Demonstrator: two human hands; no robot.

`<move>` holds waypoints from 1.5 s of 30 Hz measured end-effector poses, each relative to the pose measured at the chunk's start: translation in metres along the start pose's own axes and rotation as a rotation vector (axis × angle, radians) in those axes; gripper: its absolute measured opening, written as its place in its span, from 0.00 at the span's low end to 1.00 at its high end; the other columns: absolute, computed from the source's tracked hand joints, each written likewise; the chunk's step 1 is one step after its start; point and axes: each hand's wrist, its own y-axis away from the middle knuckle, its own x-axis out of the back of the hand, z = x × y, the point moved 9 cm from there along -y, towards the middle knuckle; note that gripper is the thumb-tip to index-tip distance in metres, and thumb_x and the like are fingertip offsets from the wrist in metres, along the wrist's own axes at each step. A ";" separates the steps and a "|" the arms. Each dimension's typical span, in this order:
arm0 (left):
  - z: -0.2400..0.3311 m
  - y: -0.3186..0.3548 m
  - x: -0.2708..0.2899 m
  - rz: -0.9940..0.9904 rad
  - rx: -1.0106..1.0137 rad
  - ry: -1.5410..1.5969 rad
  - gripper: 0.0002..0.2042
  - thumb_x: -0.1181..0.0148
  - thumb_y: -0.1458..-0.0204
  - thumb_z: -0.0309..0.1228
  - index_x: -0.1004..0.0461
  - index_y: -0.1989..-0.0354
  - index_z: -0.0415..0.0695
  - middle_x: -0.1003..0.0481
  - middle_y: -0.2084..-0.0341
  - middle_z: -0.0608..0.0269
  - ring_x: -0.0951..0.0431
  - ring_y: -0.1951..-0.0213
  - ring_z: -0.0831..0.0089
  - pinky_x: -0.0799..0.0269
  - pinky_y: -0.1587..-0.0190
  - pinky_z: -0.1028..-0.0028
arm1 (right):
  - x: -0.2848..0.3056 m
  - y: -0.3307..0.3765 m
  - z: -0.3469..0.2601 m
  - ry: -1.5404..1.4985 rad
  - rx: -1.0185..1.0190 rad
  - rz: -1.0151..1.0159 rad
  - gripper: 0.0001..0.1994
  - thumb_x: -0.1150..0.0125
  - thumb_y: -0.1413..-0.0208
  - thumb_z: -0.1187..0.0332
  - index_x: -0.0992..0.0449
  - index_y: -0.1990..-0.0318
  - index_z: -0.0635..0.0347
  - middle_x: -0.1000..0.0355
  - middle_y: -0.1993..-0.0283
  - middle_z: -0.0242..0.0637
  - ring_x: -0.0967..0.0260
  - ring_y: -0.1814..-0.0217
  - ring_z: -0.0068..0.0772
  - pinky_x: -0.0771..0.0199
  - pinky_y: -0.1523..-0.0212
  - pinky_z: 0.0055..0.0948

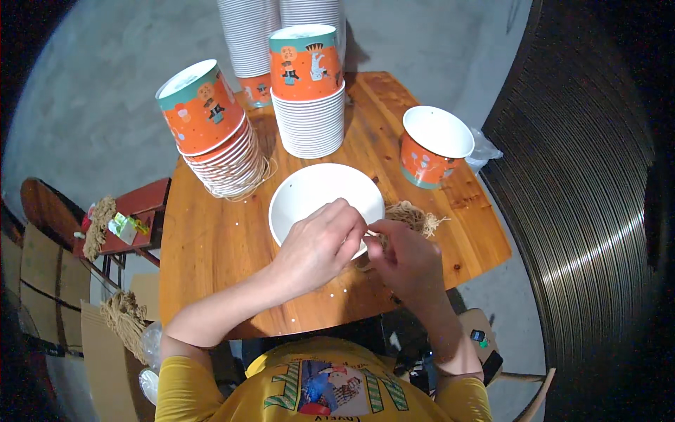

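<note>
Both your left hand (318, 240) and right hand (410, 266) had fingers narrowed above the near rim of the white tub (309, 193), perhaps for fine work; what they held couldn't be told. Brown strings (418, 216) lay just beyond your right hand, seemingly for easy reach.

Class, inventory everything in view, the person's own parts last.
Table: one, brown, centre
Open tub: one, white inside, mid-table
Standing tub: one, orange outside, table's right
Tub stacks: four, orange and white, towards the back
Bag: one, clear, beside standing tub
Bench: one, red, left
Packet: one, green and white, on bench
Cardboard: several, brown, lower left
String bundles: three, beige; table, bench, near cardboard
Seat: one, pale, lower right
Ridged panel: one, dark, right
Wall: one, grey, back
Shirt: one, yellow, lower edge
Left grip: one, bare, over open tub
Right grip: one, bare, beside left grip
</note>
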 end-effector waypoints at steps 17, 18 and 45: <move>0.008 0.005 0.007 0.124 -0.136 -0.273 0.07 0.43 0.56 0.24 0.34 0.69 0.41 0.33 0.75 0.57 0.28 0.71 0.60 0.31 0.68 0.65 | -0.010 0.018 0.011 -0.015 -0.184 -0.126 0.07 0.39 0.50 0.69 0.29 0.64 0.57 0.29 0.77 0.36 0.29 0.77 0.34 0.29 0.74 0.31; 0.002 0.007 0.008 0.134 -0.108 -0.184 0.08 0.42 0.54 0.27 0.34 0.68 0.42 0.32 0.76 0.57 0.27 0.71 0.60 0.31 0.69 0.65 | -0.007 0.016 0.009 -0.016 -0.183 -0.127 0.07 0.39 0.50 0.69 0.29 0.64 0.57 0.29 0.77 0.36 0.29 0.77 0.34 0.29 0.74 0.31; -0.040 0.070 0.058 -0.068 -0.007 -0.136 0.11 0.40 0.53 0.34 0.29 0.63 0.44 0.29 0.67 0.60 0.30 0.59 0.62 0.37 0.52 0.65 | -0.082 -0.055 -0.032 -0.077 0.121 -0.303 0.04 0.43 0.48 0.70 0.28 0.68 0.60 0.34 0.68 0.43 0.31 0.65 0.49 0.31 0.67 0.41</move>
